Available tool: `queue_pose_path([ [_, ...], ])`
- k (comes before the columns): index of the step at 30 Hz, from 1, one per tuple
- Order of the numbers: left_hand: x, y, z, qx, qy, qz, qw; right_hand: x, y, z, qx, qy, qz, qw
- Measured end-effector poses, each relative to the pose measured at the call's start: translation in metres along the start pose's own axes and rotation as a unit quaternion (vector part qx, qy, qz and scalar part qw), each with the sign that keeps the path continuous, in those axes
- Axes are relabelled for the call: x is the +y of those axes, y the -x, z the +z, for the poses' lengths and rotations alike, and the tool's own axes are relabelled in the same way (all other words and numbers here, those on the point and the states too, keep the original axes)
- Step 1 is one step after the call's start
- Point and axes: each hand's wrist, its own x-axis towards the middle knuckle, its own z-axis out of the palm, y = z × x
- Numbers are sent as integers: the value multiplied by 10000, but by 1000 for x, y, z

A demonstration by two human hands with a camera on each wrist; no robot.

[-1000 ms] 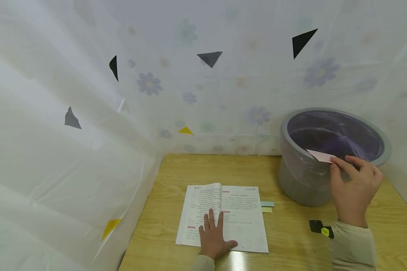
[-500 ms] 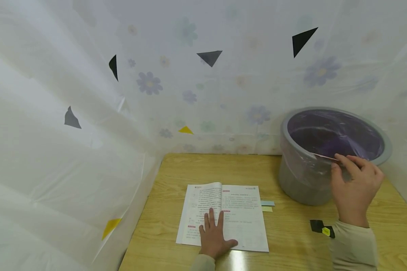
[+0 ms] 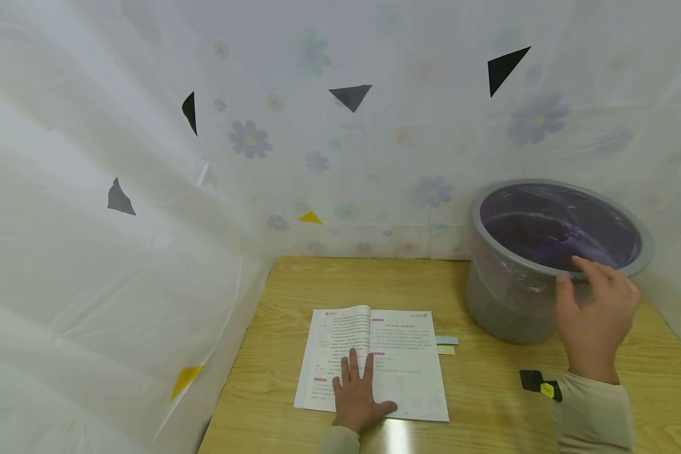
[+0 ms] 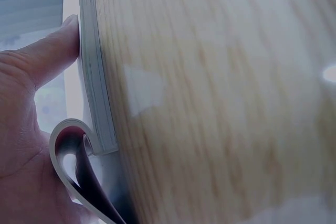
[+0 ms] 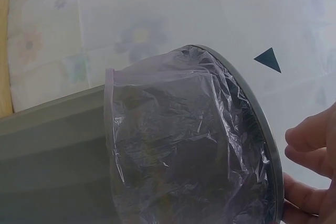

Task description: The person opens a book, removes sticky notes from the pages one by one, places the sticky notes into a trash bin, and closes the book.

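An open book (image 3: 405, 384) lies on the table, its printed pages facing up. Across the lower middle of it, near the spine, my left hand (image 3: 356, 394) presses with fingers spread. In the left wrist view that hand (image 4: 23, 145) rests over the book's edge (image 4: 97, 77), where the spine curls into a loop. Blue and yellow sticky tabs (image 3: 447, 341) stick out from the right side. My right hand (image 3: 598, 315) is at the near rim of a grey bin (image 3: 505, 315), thumb and fingers apart, holding nothing. The right wrist view shows its fingers (image 5: 310, 135) by the rim.
A thin purple bag (image 5: 168, 145) lines the bin and folds over its rim. Black pieces with a yellow marker (image 3: 539, 383) lie on the wooden table (image 3: 329, 277) beside my right sleeve. White flower-patterned sheeting (image 3: 403, 157) rises behind and on the left.
The pink slip of paper that my right hand pinched over the bin's rim is gone from its fingers, and they have spread apart. My left hand and the book have stayed put.
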Motion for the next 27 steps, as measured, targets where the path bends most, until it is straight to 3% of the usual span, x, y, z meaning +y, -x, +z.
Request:
queue_pose_path([
  [4, -1, 0, 1, -2, 11, -15, 10000, 0, 1, -1, 216, -56, 279, 9994],
  [8, -3, -1, 2, 6, -30, -22, 10000, 3, 1, -1, 426, -258, 190, 9986],
  [12, -4, -3, 4, 30, -94, -11, 10000, 2, 3, -2, 644, -524, 363, 9959],
  [15, -4, -3, 4, 44, -93, 11, 9999, -2, 6, -1, 1097, -711, 629, 9894],
  [19, -3, -2, 4, 60, -76, 48, 9999, -7, 13, -1, 1745, -880, 631, 9787],
  [27, -2, -1, 2, 90, -80, 91, 9999, -5, 28, -1, 2380, -1106, 506, 9636],
])
